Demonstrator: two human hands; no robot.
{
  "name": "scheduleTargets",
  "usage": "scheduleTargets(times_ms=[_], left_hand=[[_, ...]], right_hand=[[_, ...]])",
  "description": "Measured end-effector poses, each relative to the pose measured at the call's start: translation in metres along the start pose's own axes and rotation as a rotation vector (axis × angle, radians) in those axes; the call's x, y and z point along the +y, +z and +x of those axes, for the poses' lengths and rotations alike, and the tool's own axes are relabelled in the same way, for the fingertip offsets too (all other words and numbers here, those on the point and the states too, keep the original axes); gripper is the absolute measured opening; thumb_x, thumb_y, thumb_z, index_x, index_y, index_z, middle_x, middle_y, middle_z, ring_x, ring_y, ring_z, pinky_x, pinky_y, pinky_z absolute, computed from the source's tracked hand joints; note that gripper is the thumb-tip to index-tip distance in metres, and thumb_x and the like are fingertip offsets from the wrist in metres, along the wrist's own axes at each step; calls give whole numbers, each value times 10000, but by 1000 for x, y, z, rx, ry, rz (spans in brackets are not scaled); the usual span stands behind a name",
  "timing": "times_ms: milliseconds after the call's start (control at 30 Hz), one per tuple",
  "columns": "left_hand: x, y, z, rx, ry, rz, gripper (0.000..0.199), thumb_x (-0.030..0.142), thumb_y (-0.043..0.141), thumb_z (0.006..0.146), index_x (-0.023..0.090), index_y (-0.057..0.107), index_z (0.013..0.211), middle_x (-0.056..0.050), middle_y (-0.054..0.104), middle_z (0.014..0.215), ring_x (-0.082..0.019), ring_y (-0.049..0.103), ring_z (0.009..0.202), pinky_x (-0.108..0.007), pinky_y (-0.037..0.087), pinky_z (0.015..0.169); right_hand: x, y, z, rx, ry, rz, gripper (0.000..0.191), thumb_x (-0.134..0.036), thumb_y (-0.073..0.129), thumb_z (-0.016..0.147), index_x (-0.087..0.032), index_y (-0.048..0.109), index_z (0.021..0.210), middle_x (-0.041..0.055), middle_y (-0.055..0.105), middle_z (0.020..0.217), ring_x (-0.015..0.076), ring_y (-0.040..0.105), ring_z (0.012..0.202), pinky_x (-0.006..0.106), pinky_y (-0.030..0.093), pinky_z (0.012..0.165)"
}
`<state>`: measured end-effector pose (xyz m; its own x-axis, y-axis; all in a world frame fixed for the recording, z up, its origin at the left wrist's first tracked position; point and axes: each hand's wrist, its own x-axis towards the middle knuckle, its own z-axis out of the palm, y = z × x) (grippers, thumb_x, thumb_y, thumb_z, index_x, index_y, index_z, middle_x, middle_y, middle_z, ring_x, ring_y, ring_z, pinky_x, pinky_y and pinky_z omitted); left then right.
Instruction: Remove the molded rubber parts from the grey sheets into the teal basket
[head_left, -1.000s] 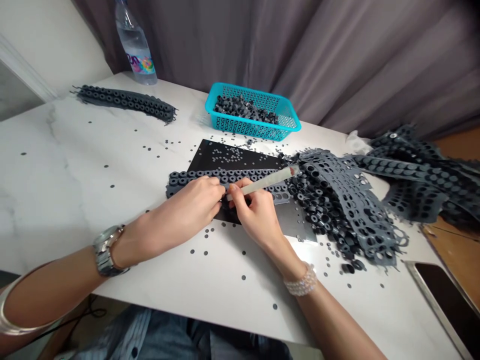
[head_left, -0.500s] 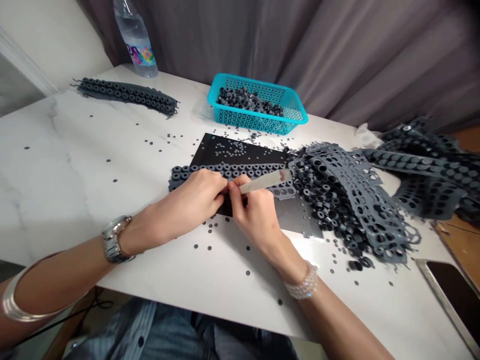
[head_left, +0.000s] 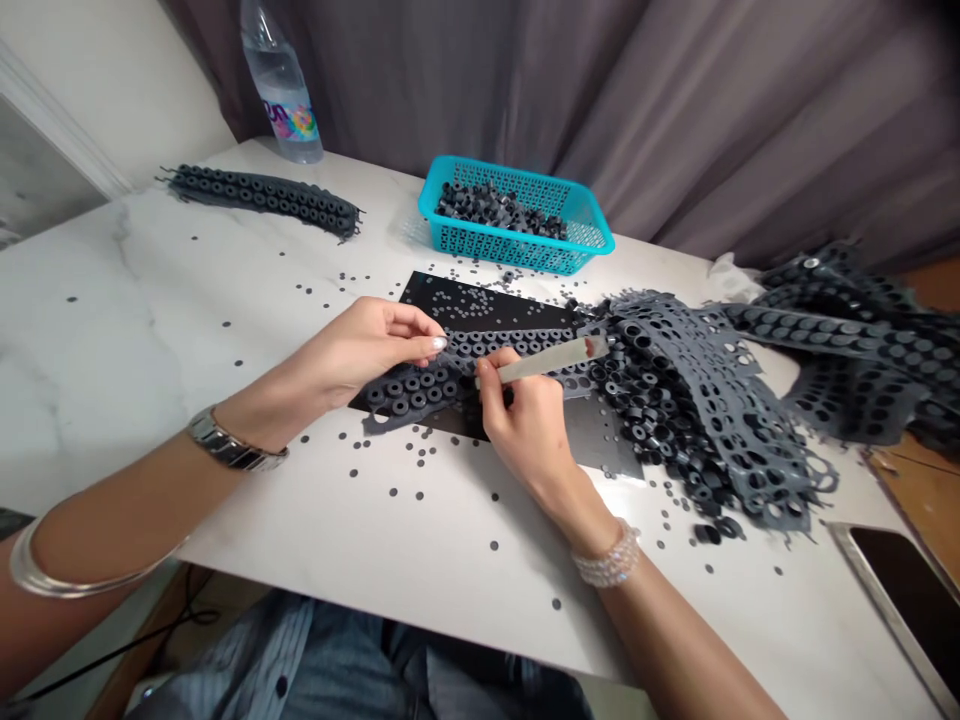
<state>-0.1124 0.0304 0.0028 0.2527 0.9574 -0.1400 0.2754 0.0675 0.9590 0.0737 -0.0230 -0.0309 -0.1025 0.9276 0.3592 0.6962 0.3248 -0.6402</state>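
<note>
On a black board (head_left: 450,300), a dark rubber sheet with rows of rings (head_left: 420,390) lies under my hands. My left hand (head_left: 382,345) is closed in a pinch at the sheet's upper edge; whatever its fingertips hold is too small to make out. To its right, my right hand (head_left: 525,405) grips a pale flat-handled tool (head_left: 551,360), whose tip is hidden near the sheet. A heap of loose black rings (head_left: 660,410) touches the sheet's right end, with a punched-out grey sheet (head_left: 720,400) draped over it.
Behind the board stands a turquoise basket (head_left: 517,255) holding black rings. A water bottle (head_left: 289,100) and another ringed strip (head_left: 262,200) are at the back left. More rubber sheets (head_left: 862,340) and a phone (head_left: 900,590) lie right. Small grey discs dot the white table (head_left: 300,530).
My left hand has lifted and shifted up and left, away from my right fingertips, uncovering the sheet's left part, which now sits bent lower. My right hand with the tool has moved slightly right.
</note>
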Motion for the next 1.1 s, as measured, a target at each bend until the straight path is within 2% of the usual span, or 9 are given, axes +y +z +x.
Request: scheduleTargets(times_ms=[133, 267, 567, 633, 733, 833, 933, 1033, 1100], left_hand=[[-8, -9, 7, 57, -24, -150, 183, 266, 750, 724, 166, 697, 867, -28, 682, 820, -119, 629, 739, -326, 529, 816], [-10, -8, 9, -68, -98, -249, 206, 279, 765, 728, 157, 707, 883, -54, 701, 917, -143, 660, 838, -362, 531, 917], [-5, -3, 4, -195, -170, -364, 154, 268, 734, 785, 162, 710, 894, -83, 737, 970, -167, 687, 942, -359, 531, 969], [3, 7, 6, -207, -148, -356, 122, 251, 705, 805, 158, 699, 883, -90, 739, 985, -169, 689, 944, -366, 529, 974], [23, 43, 15, -271, -13, -342, 168, 239, 644, 837, 161, 687, 980, -98, 723, 1117, -175, 682, 1001, -372, 518, 986], [47, 85, 31, -452, 202, -147, 388, 238, 551, 871, 150, 611, 1245, -123, 682, 1235, -205, 641, 1110, -377, 508, 970], [59, 99, 41, -355, 562, 331, 549, 225, 556, 841, 164, 504, 1384, -120, 529, 1443, -239, 462, 1335, -380, 369, 1097], [45, 71, 35, -249, 546, 732, 601, 306, 499, 887, 141, 391, 1454, -169, 507, 1442, -300, 459, 1326, -437, 359, 1073], [24, 37, 25, -176, 411, 912, 528, 415, 489, 893, 165, 505, 1358, -172, 593, 1319, -339, 543, 1209, -468, 396, 994]], right_hand=[[3, -3, 0, -3, 10, 19, 271, -298, 403, 968, -210, 512, 737, -40, 469, 562, 100, 401, 477, 256, 291, 535], [3, -10, 1, 9, 65, 165, 334, -346, 431, 970, -197, 558, 699, -19, 555, 600, 98, 469, 503, 250, 317, 533], [14, -26, 8, 290, 161, 522, 311, -397, 503, 948, -197, 586, 724, -32, 531, 559, 111, 517, 495, 259, 417, 529], [19, -33, 12, 405, 148, 556, 293, -392, 497, 948, -203, 562, 733, -42, 508, 544, 107, 498, 469, 258, 421, 504], [25, -46, 17, 637, 131, 478, 284, -411, 462, 956, -216, 525, 761, -53, 486, 547, 102, 483, 445, 252, 416, 473], [28, -59, 19, 855, 115, 352, 273, -448, 412, 970, -226, 510, 847, -46, 516, 604, 115, 519, 474, 265, 454, 502], [36, -67, 19, 883, 132, 291, 269, -467, 372, 983, -232, 500, 967, -11, 600, 706, 138, 593, 572, 283, 489, 575], [48, -69, 19, 696, 154, 241, 275, -447, 366, 992, -220, 512, 938, 16, 630, 746, 143, 626, 672, 272, 471, 627], [53, -67, 18, 481, 133, 172, 281, -427, 362, 999, -216, 522, 904, 12, 623, 742, 128, 601, 667, 257, 443, 632]])
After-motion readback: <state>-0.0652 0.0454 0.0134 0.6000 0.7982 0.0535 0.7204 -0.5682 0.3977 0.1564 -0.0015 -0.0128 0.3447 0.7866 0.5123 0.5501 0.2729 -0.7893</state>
